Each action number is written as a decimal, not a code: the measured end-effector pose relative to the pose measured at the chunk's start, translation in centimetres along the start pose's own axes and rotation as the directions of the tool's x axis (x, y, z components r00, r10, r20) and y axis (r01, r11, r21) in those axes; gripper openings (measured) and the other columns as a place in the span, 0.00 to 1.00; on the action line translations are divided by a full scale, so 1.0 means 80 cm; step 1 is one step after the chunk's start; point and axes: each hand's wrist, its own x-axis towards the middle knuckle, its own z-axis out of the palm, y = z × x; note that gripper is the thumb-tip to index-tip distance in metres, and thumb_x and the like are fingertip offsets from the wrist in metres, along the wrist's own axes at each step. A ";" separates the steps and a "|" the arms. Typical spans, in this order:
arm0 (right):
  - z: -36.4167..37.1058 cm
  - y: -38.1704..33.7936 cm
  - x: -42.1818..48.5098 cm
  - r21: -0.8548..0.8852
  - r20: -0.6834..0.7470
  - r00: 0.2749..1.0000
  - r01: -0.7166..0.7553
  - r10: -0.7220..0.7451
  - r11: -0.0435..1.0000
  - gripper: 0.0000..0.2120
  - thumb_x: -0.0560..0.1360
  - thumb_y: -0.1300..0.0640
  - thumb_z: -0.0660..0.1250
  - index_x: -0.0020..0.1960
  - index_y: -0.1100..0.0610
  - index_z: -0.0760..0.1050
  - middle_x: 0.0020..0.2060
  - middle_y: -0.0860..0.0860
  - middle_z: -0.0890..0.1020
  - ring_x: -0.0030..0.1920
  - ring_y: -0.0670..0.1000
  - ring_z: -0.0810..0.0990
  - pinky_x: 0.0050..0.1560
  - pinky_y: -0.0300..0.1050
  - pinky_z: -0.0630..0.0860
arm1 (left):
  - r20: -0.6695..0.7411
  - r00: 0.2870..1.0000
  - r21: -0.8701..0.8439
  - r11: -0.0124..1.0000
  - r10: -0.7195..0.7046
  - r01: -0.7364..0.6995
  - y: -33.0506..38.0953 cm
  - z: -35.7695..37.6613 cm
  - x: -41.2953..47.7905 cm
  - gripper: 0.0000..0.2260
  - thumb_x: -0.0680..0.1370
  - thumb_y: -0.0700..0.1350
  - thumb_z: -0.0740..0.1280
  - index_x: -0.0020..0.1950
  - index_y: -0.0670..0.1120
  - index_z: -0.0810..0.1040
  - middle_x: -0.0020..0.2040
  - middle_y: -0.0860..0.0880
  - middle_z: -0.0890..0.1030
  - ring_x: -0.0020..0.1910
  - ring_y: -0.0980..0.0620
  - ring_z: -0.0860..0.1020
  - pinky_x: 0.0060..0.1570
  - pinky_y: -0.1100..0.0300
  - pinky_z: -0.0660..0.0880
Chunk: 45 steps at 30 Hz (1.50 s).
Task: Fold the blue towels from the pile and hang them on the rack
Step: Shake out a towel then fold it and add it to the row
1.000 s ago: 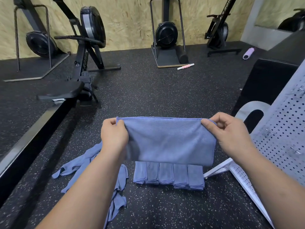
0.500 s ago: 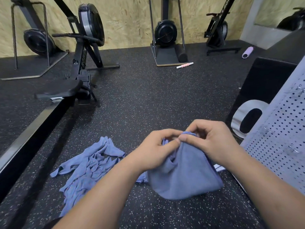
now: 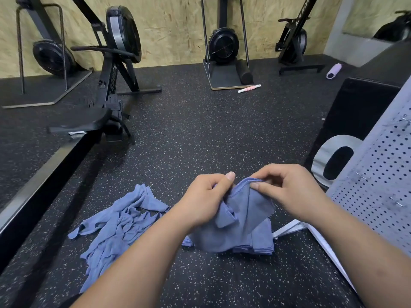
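Note:
A blue towel (image 3: 244, 216) hangs folded in half between my two hands above the floor. My left hand (image 3: 206, 198) grips its top corners on the left, and my right hand (image 3: 289, 192) pinches the top edge right beside it. A loose pile of blue towels (image 3: 117, 225) lies crumpled on the floor to the left. Folded blue towels (image 3: 262, 248) lie on the floor under the held one, mostly hidden by it. The white perforated rack (image 3: 378, 185) stands at the right, its leg (image 3: 289, 228) reaching toward the folded towels.
A rowing machine (image 3: 111, 85) and its long rail (image 3: 33, 192) run along the left. More gym machines stand against the plywood back wall. A black box (image 3: 360, 107) sits behind the rack. A pink roller (image 3: 249, 88) and a purple roller (image 3: 333, 71) lie on the speckled rubber floor.
A second ago my hands held the towel stretched wide apart. They came together, bringing its corners to meet, so the towel now hangs doubled over.

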 end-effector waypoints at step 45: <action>-0.055 0.033 0.003 0.258 -0.383 0.896 -0.129 0.224 0.957 0.09 0.78 0.62 0.76 0.56 0.51 0.85 0.43 0.56 0.87 0.41 0.46 0.81 0.48 0.42 0.77 | -0.576 0.806 -0.120 0.989 -0.137 0.082 -0.017 -0.072 0.016 0.23 0.79 0.65 0.71 0.43 0.45 0.83 0.36 0.51 0.78 0.36 0.53 0.72 0.38 0.60 0.67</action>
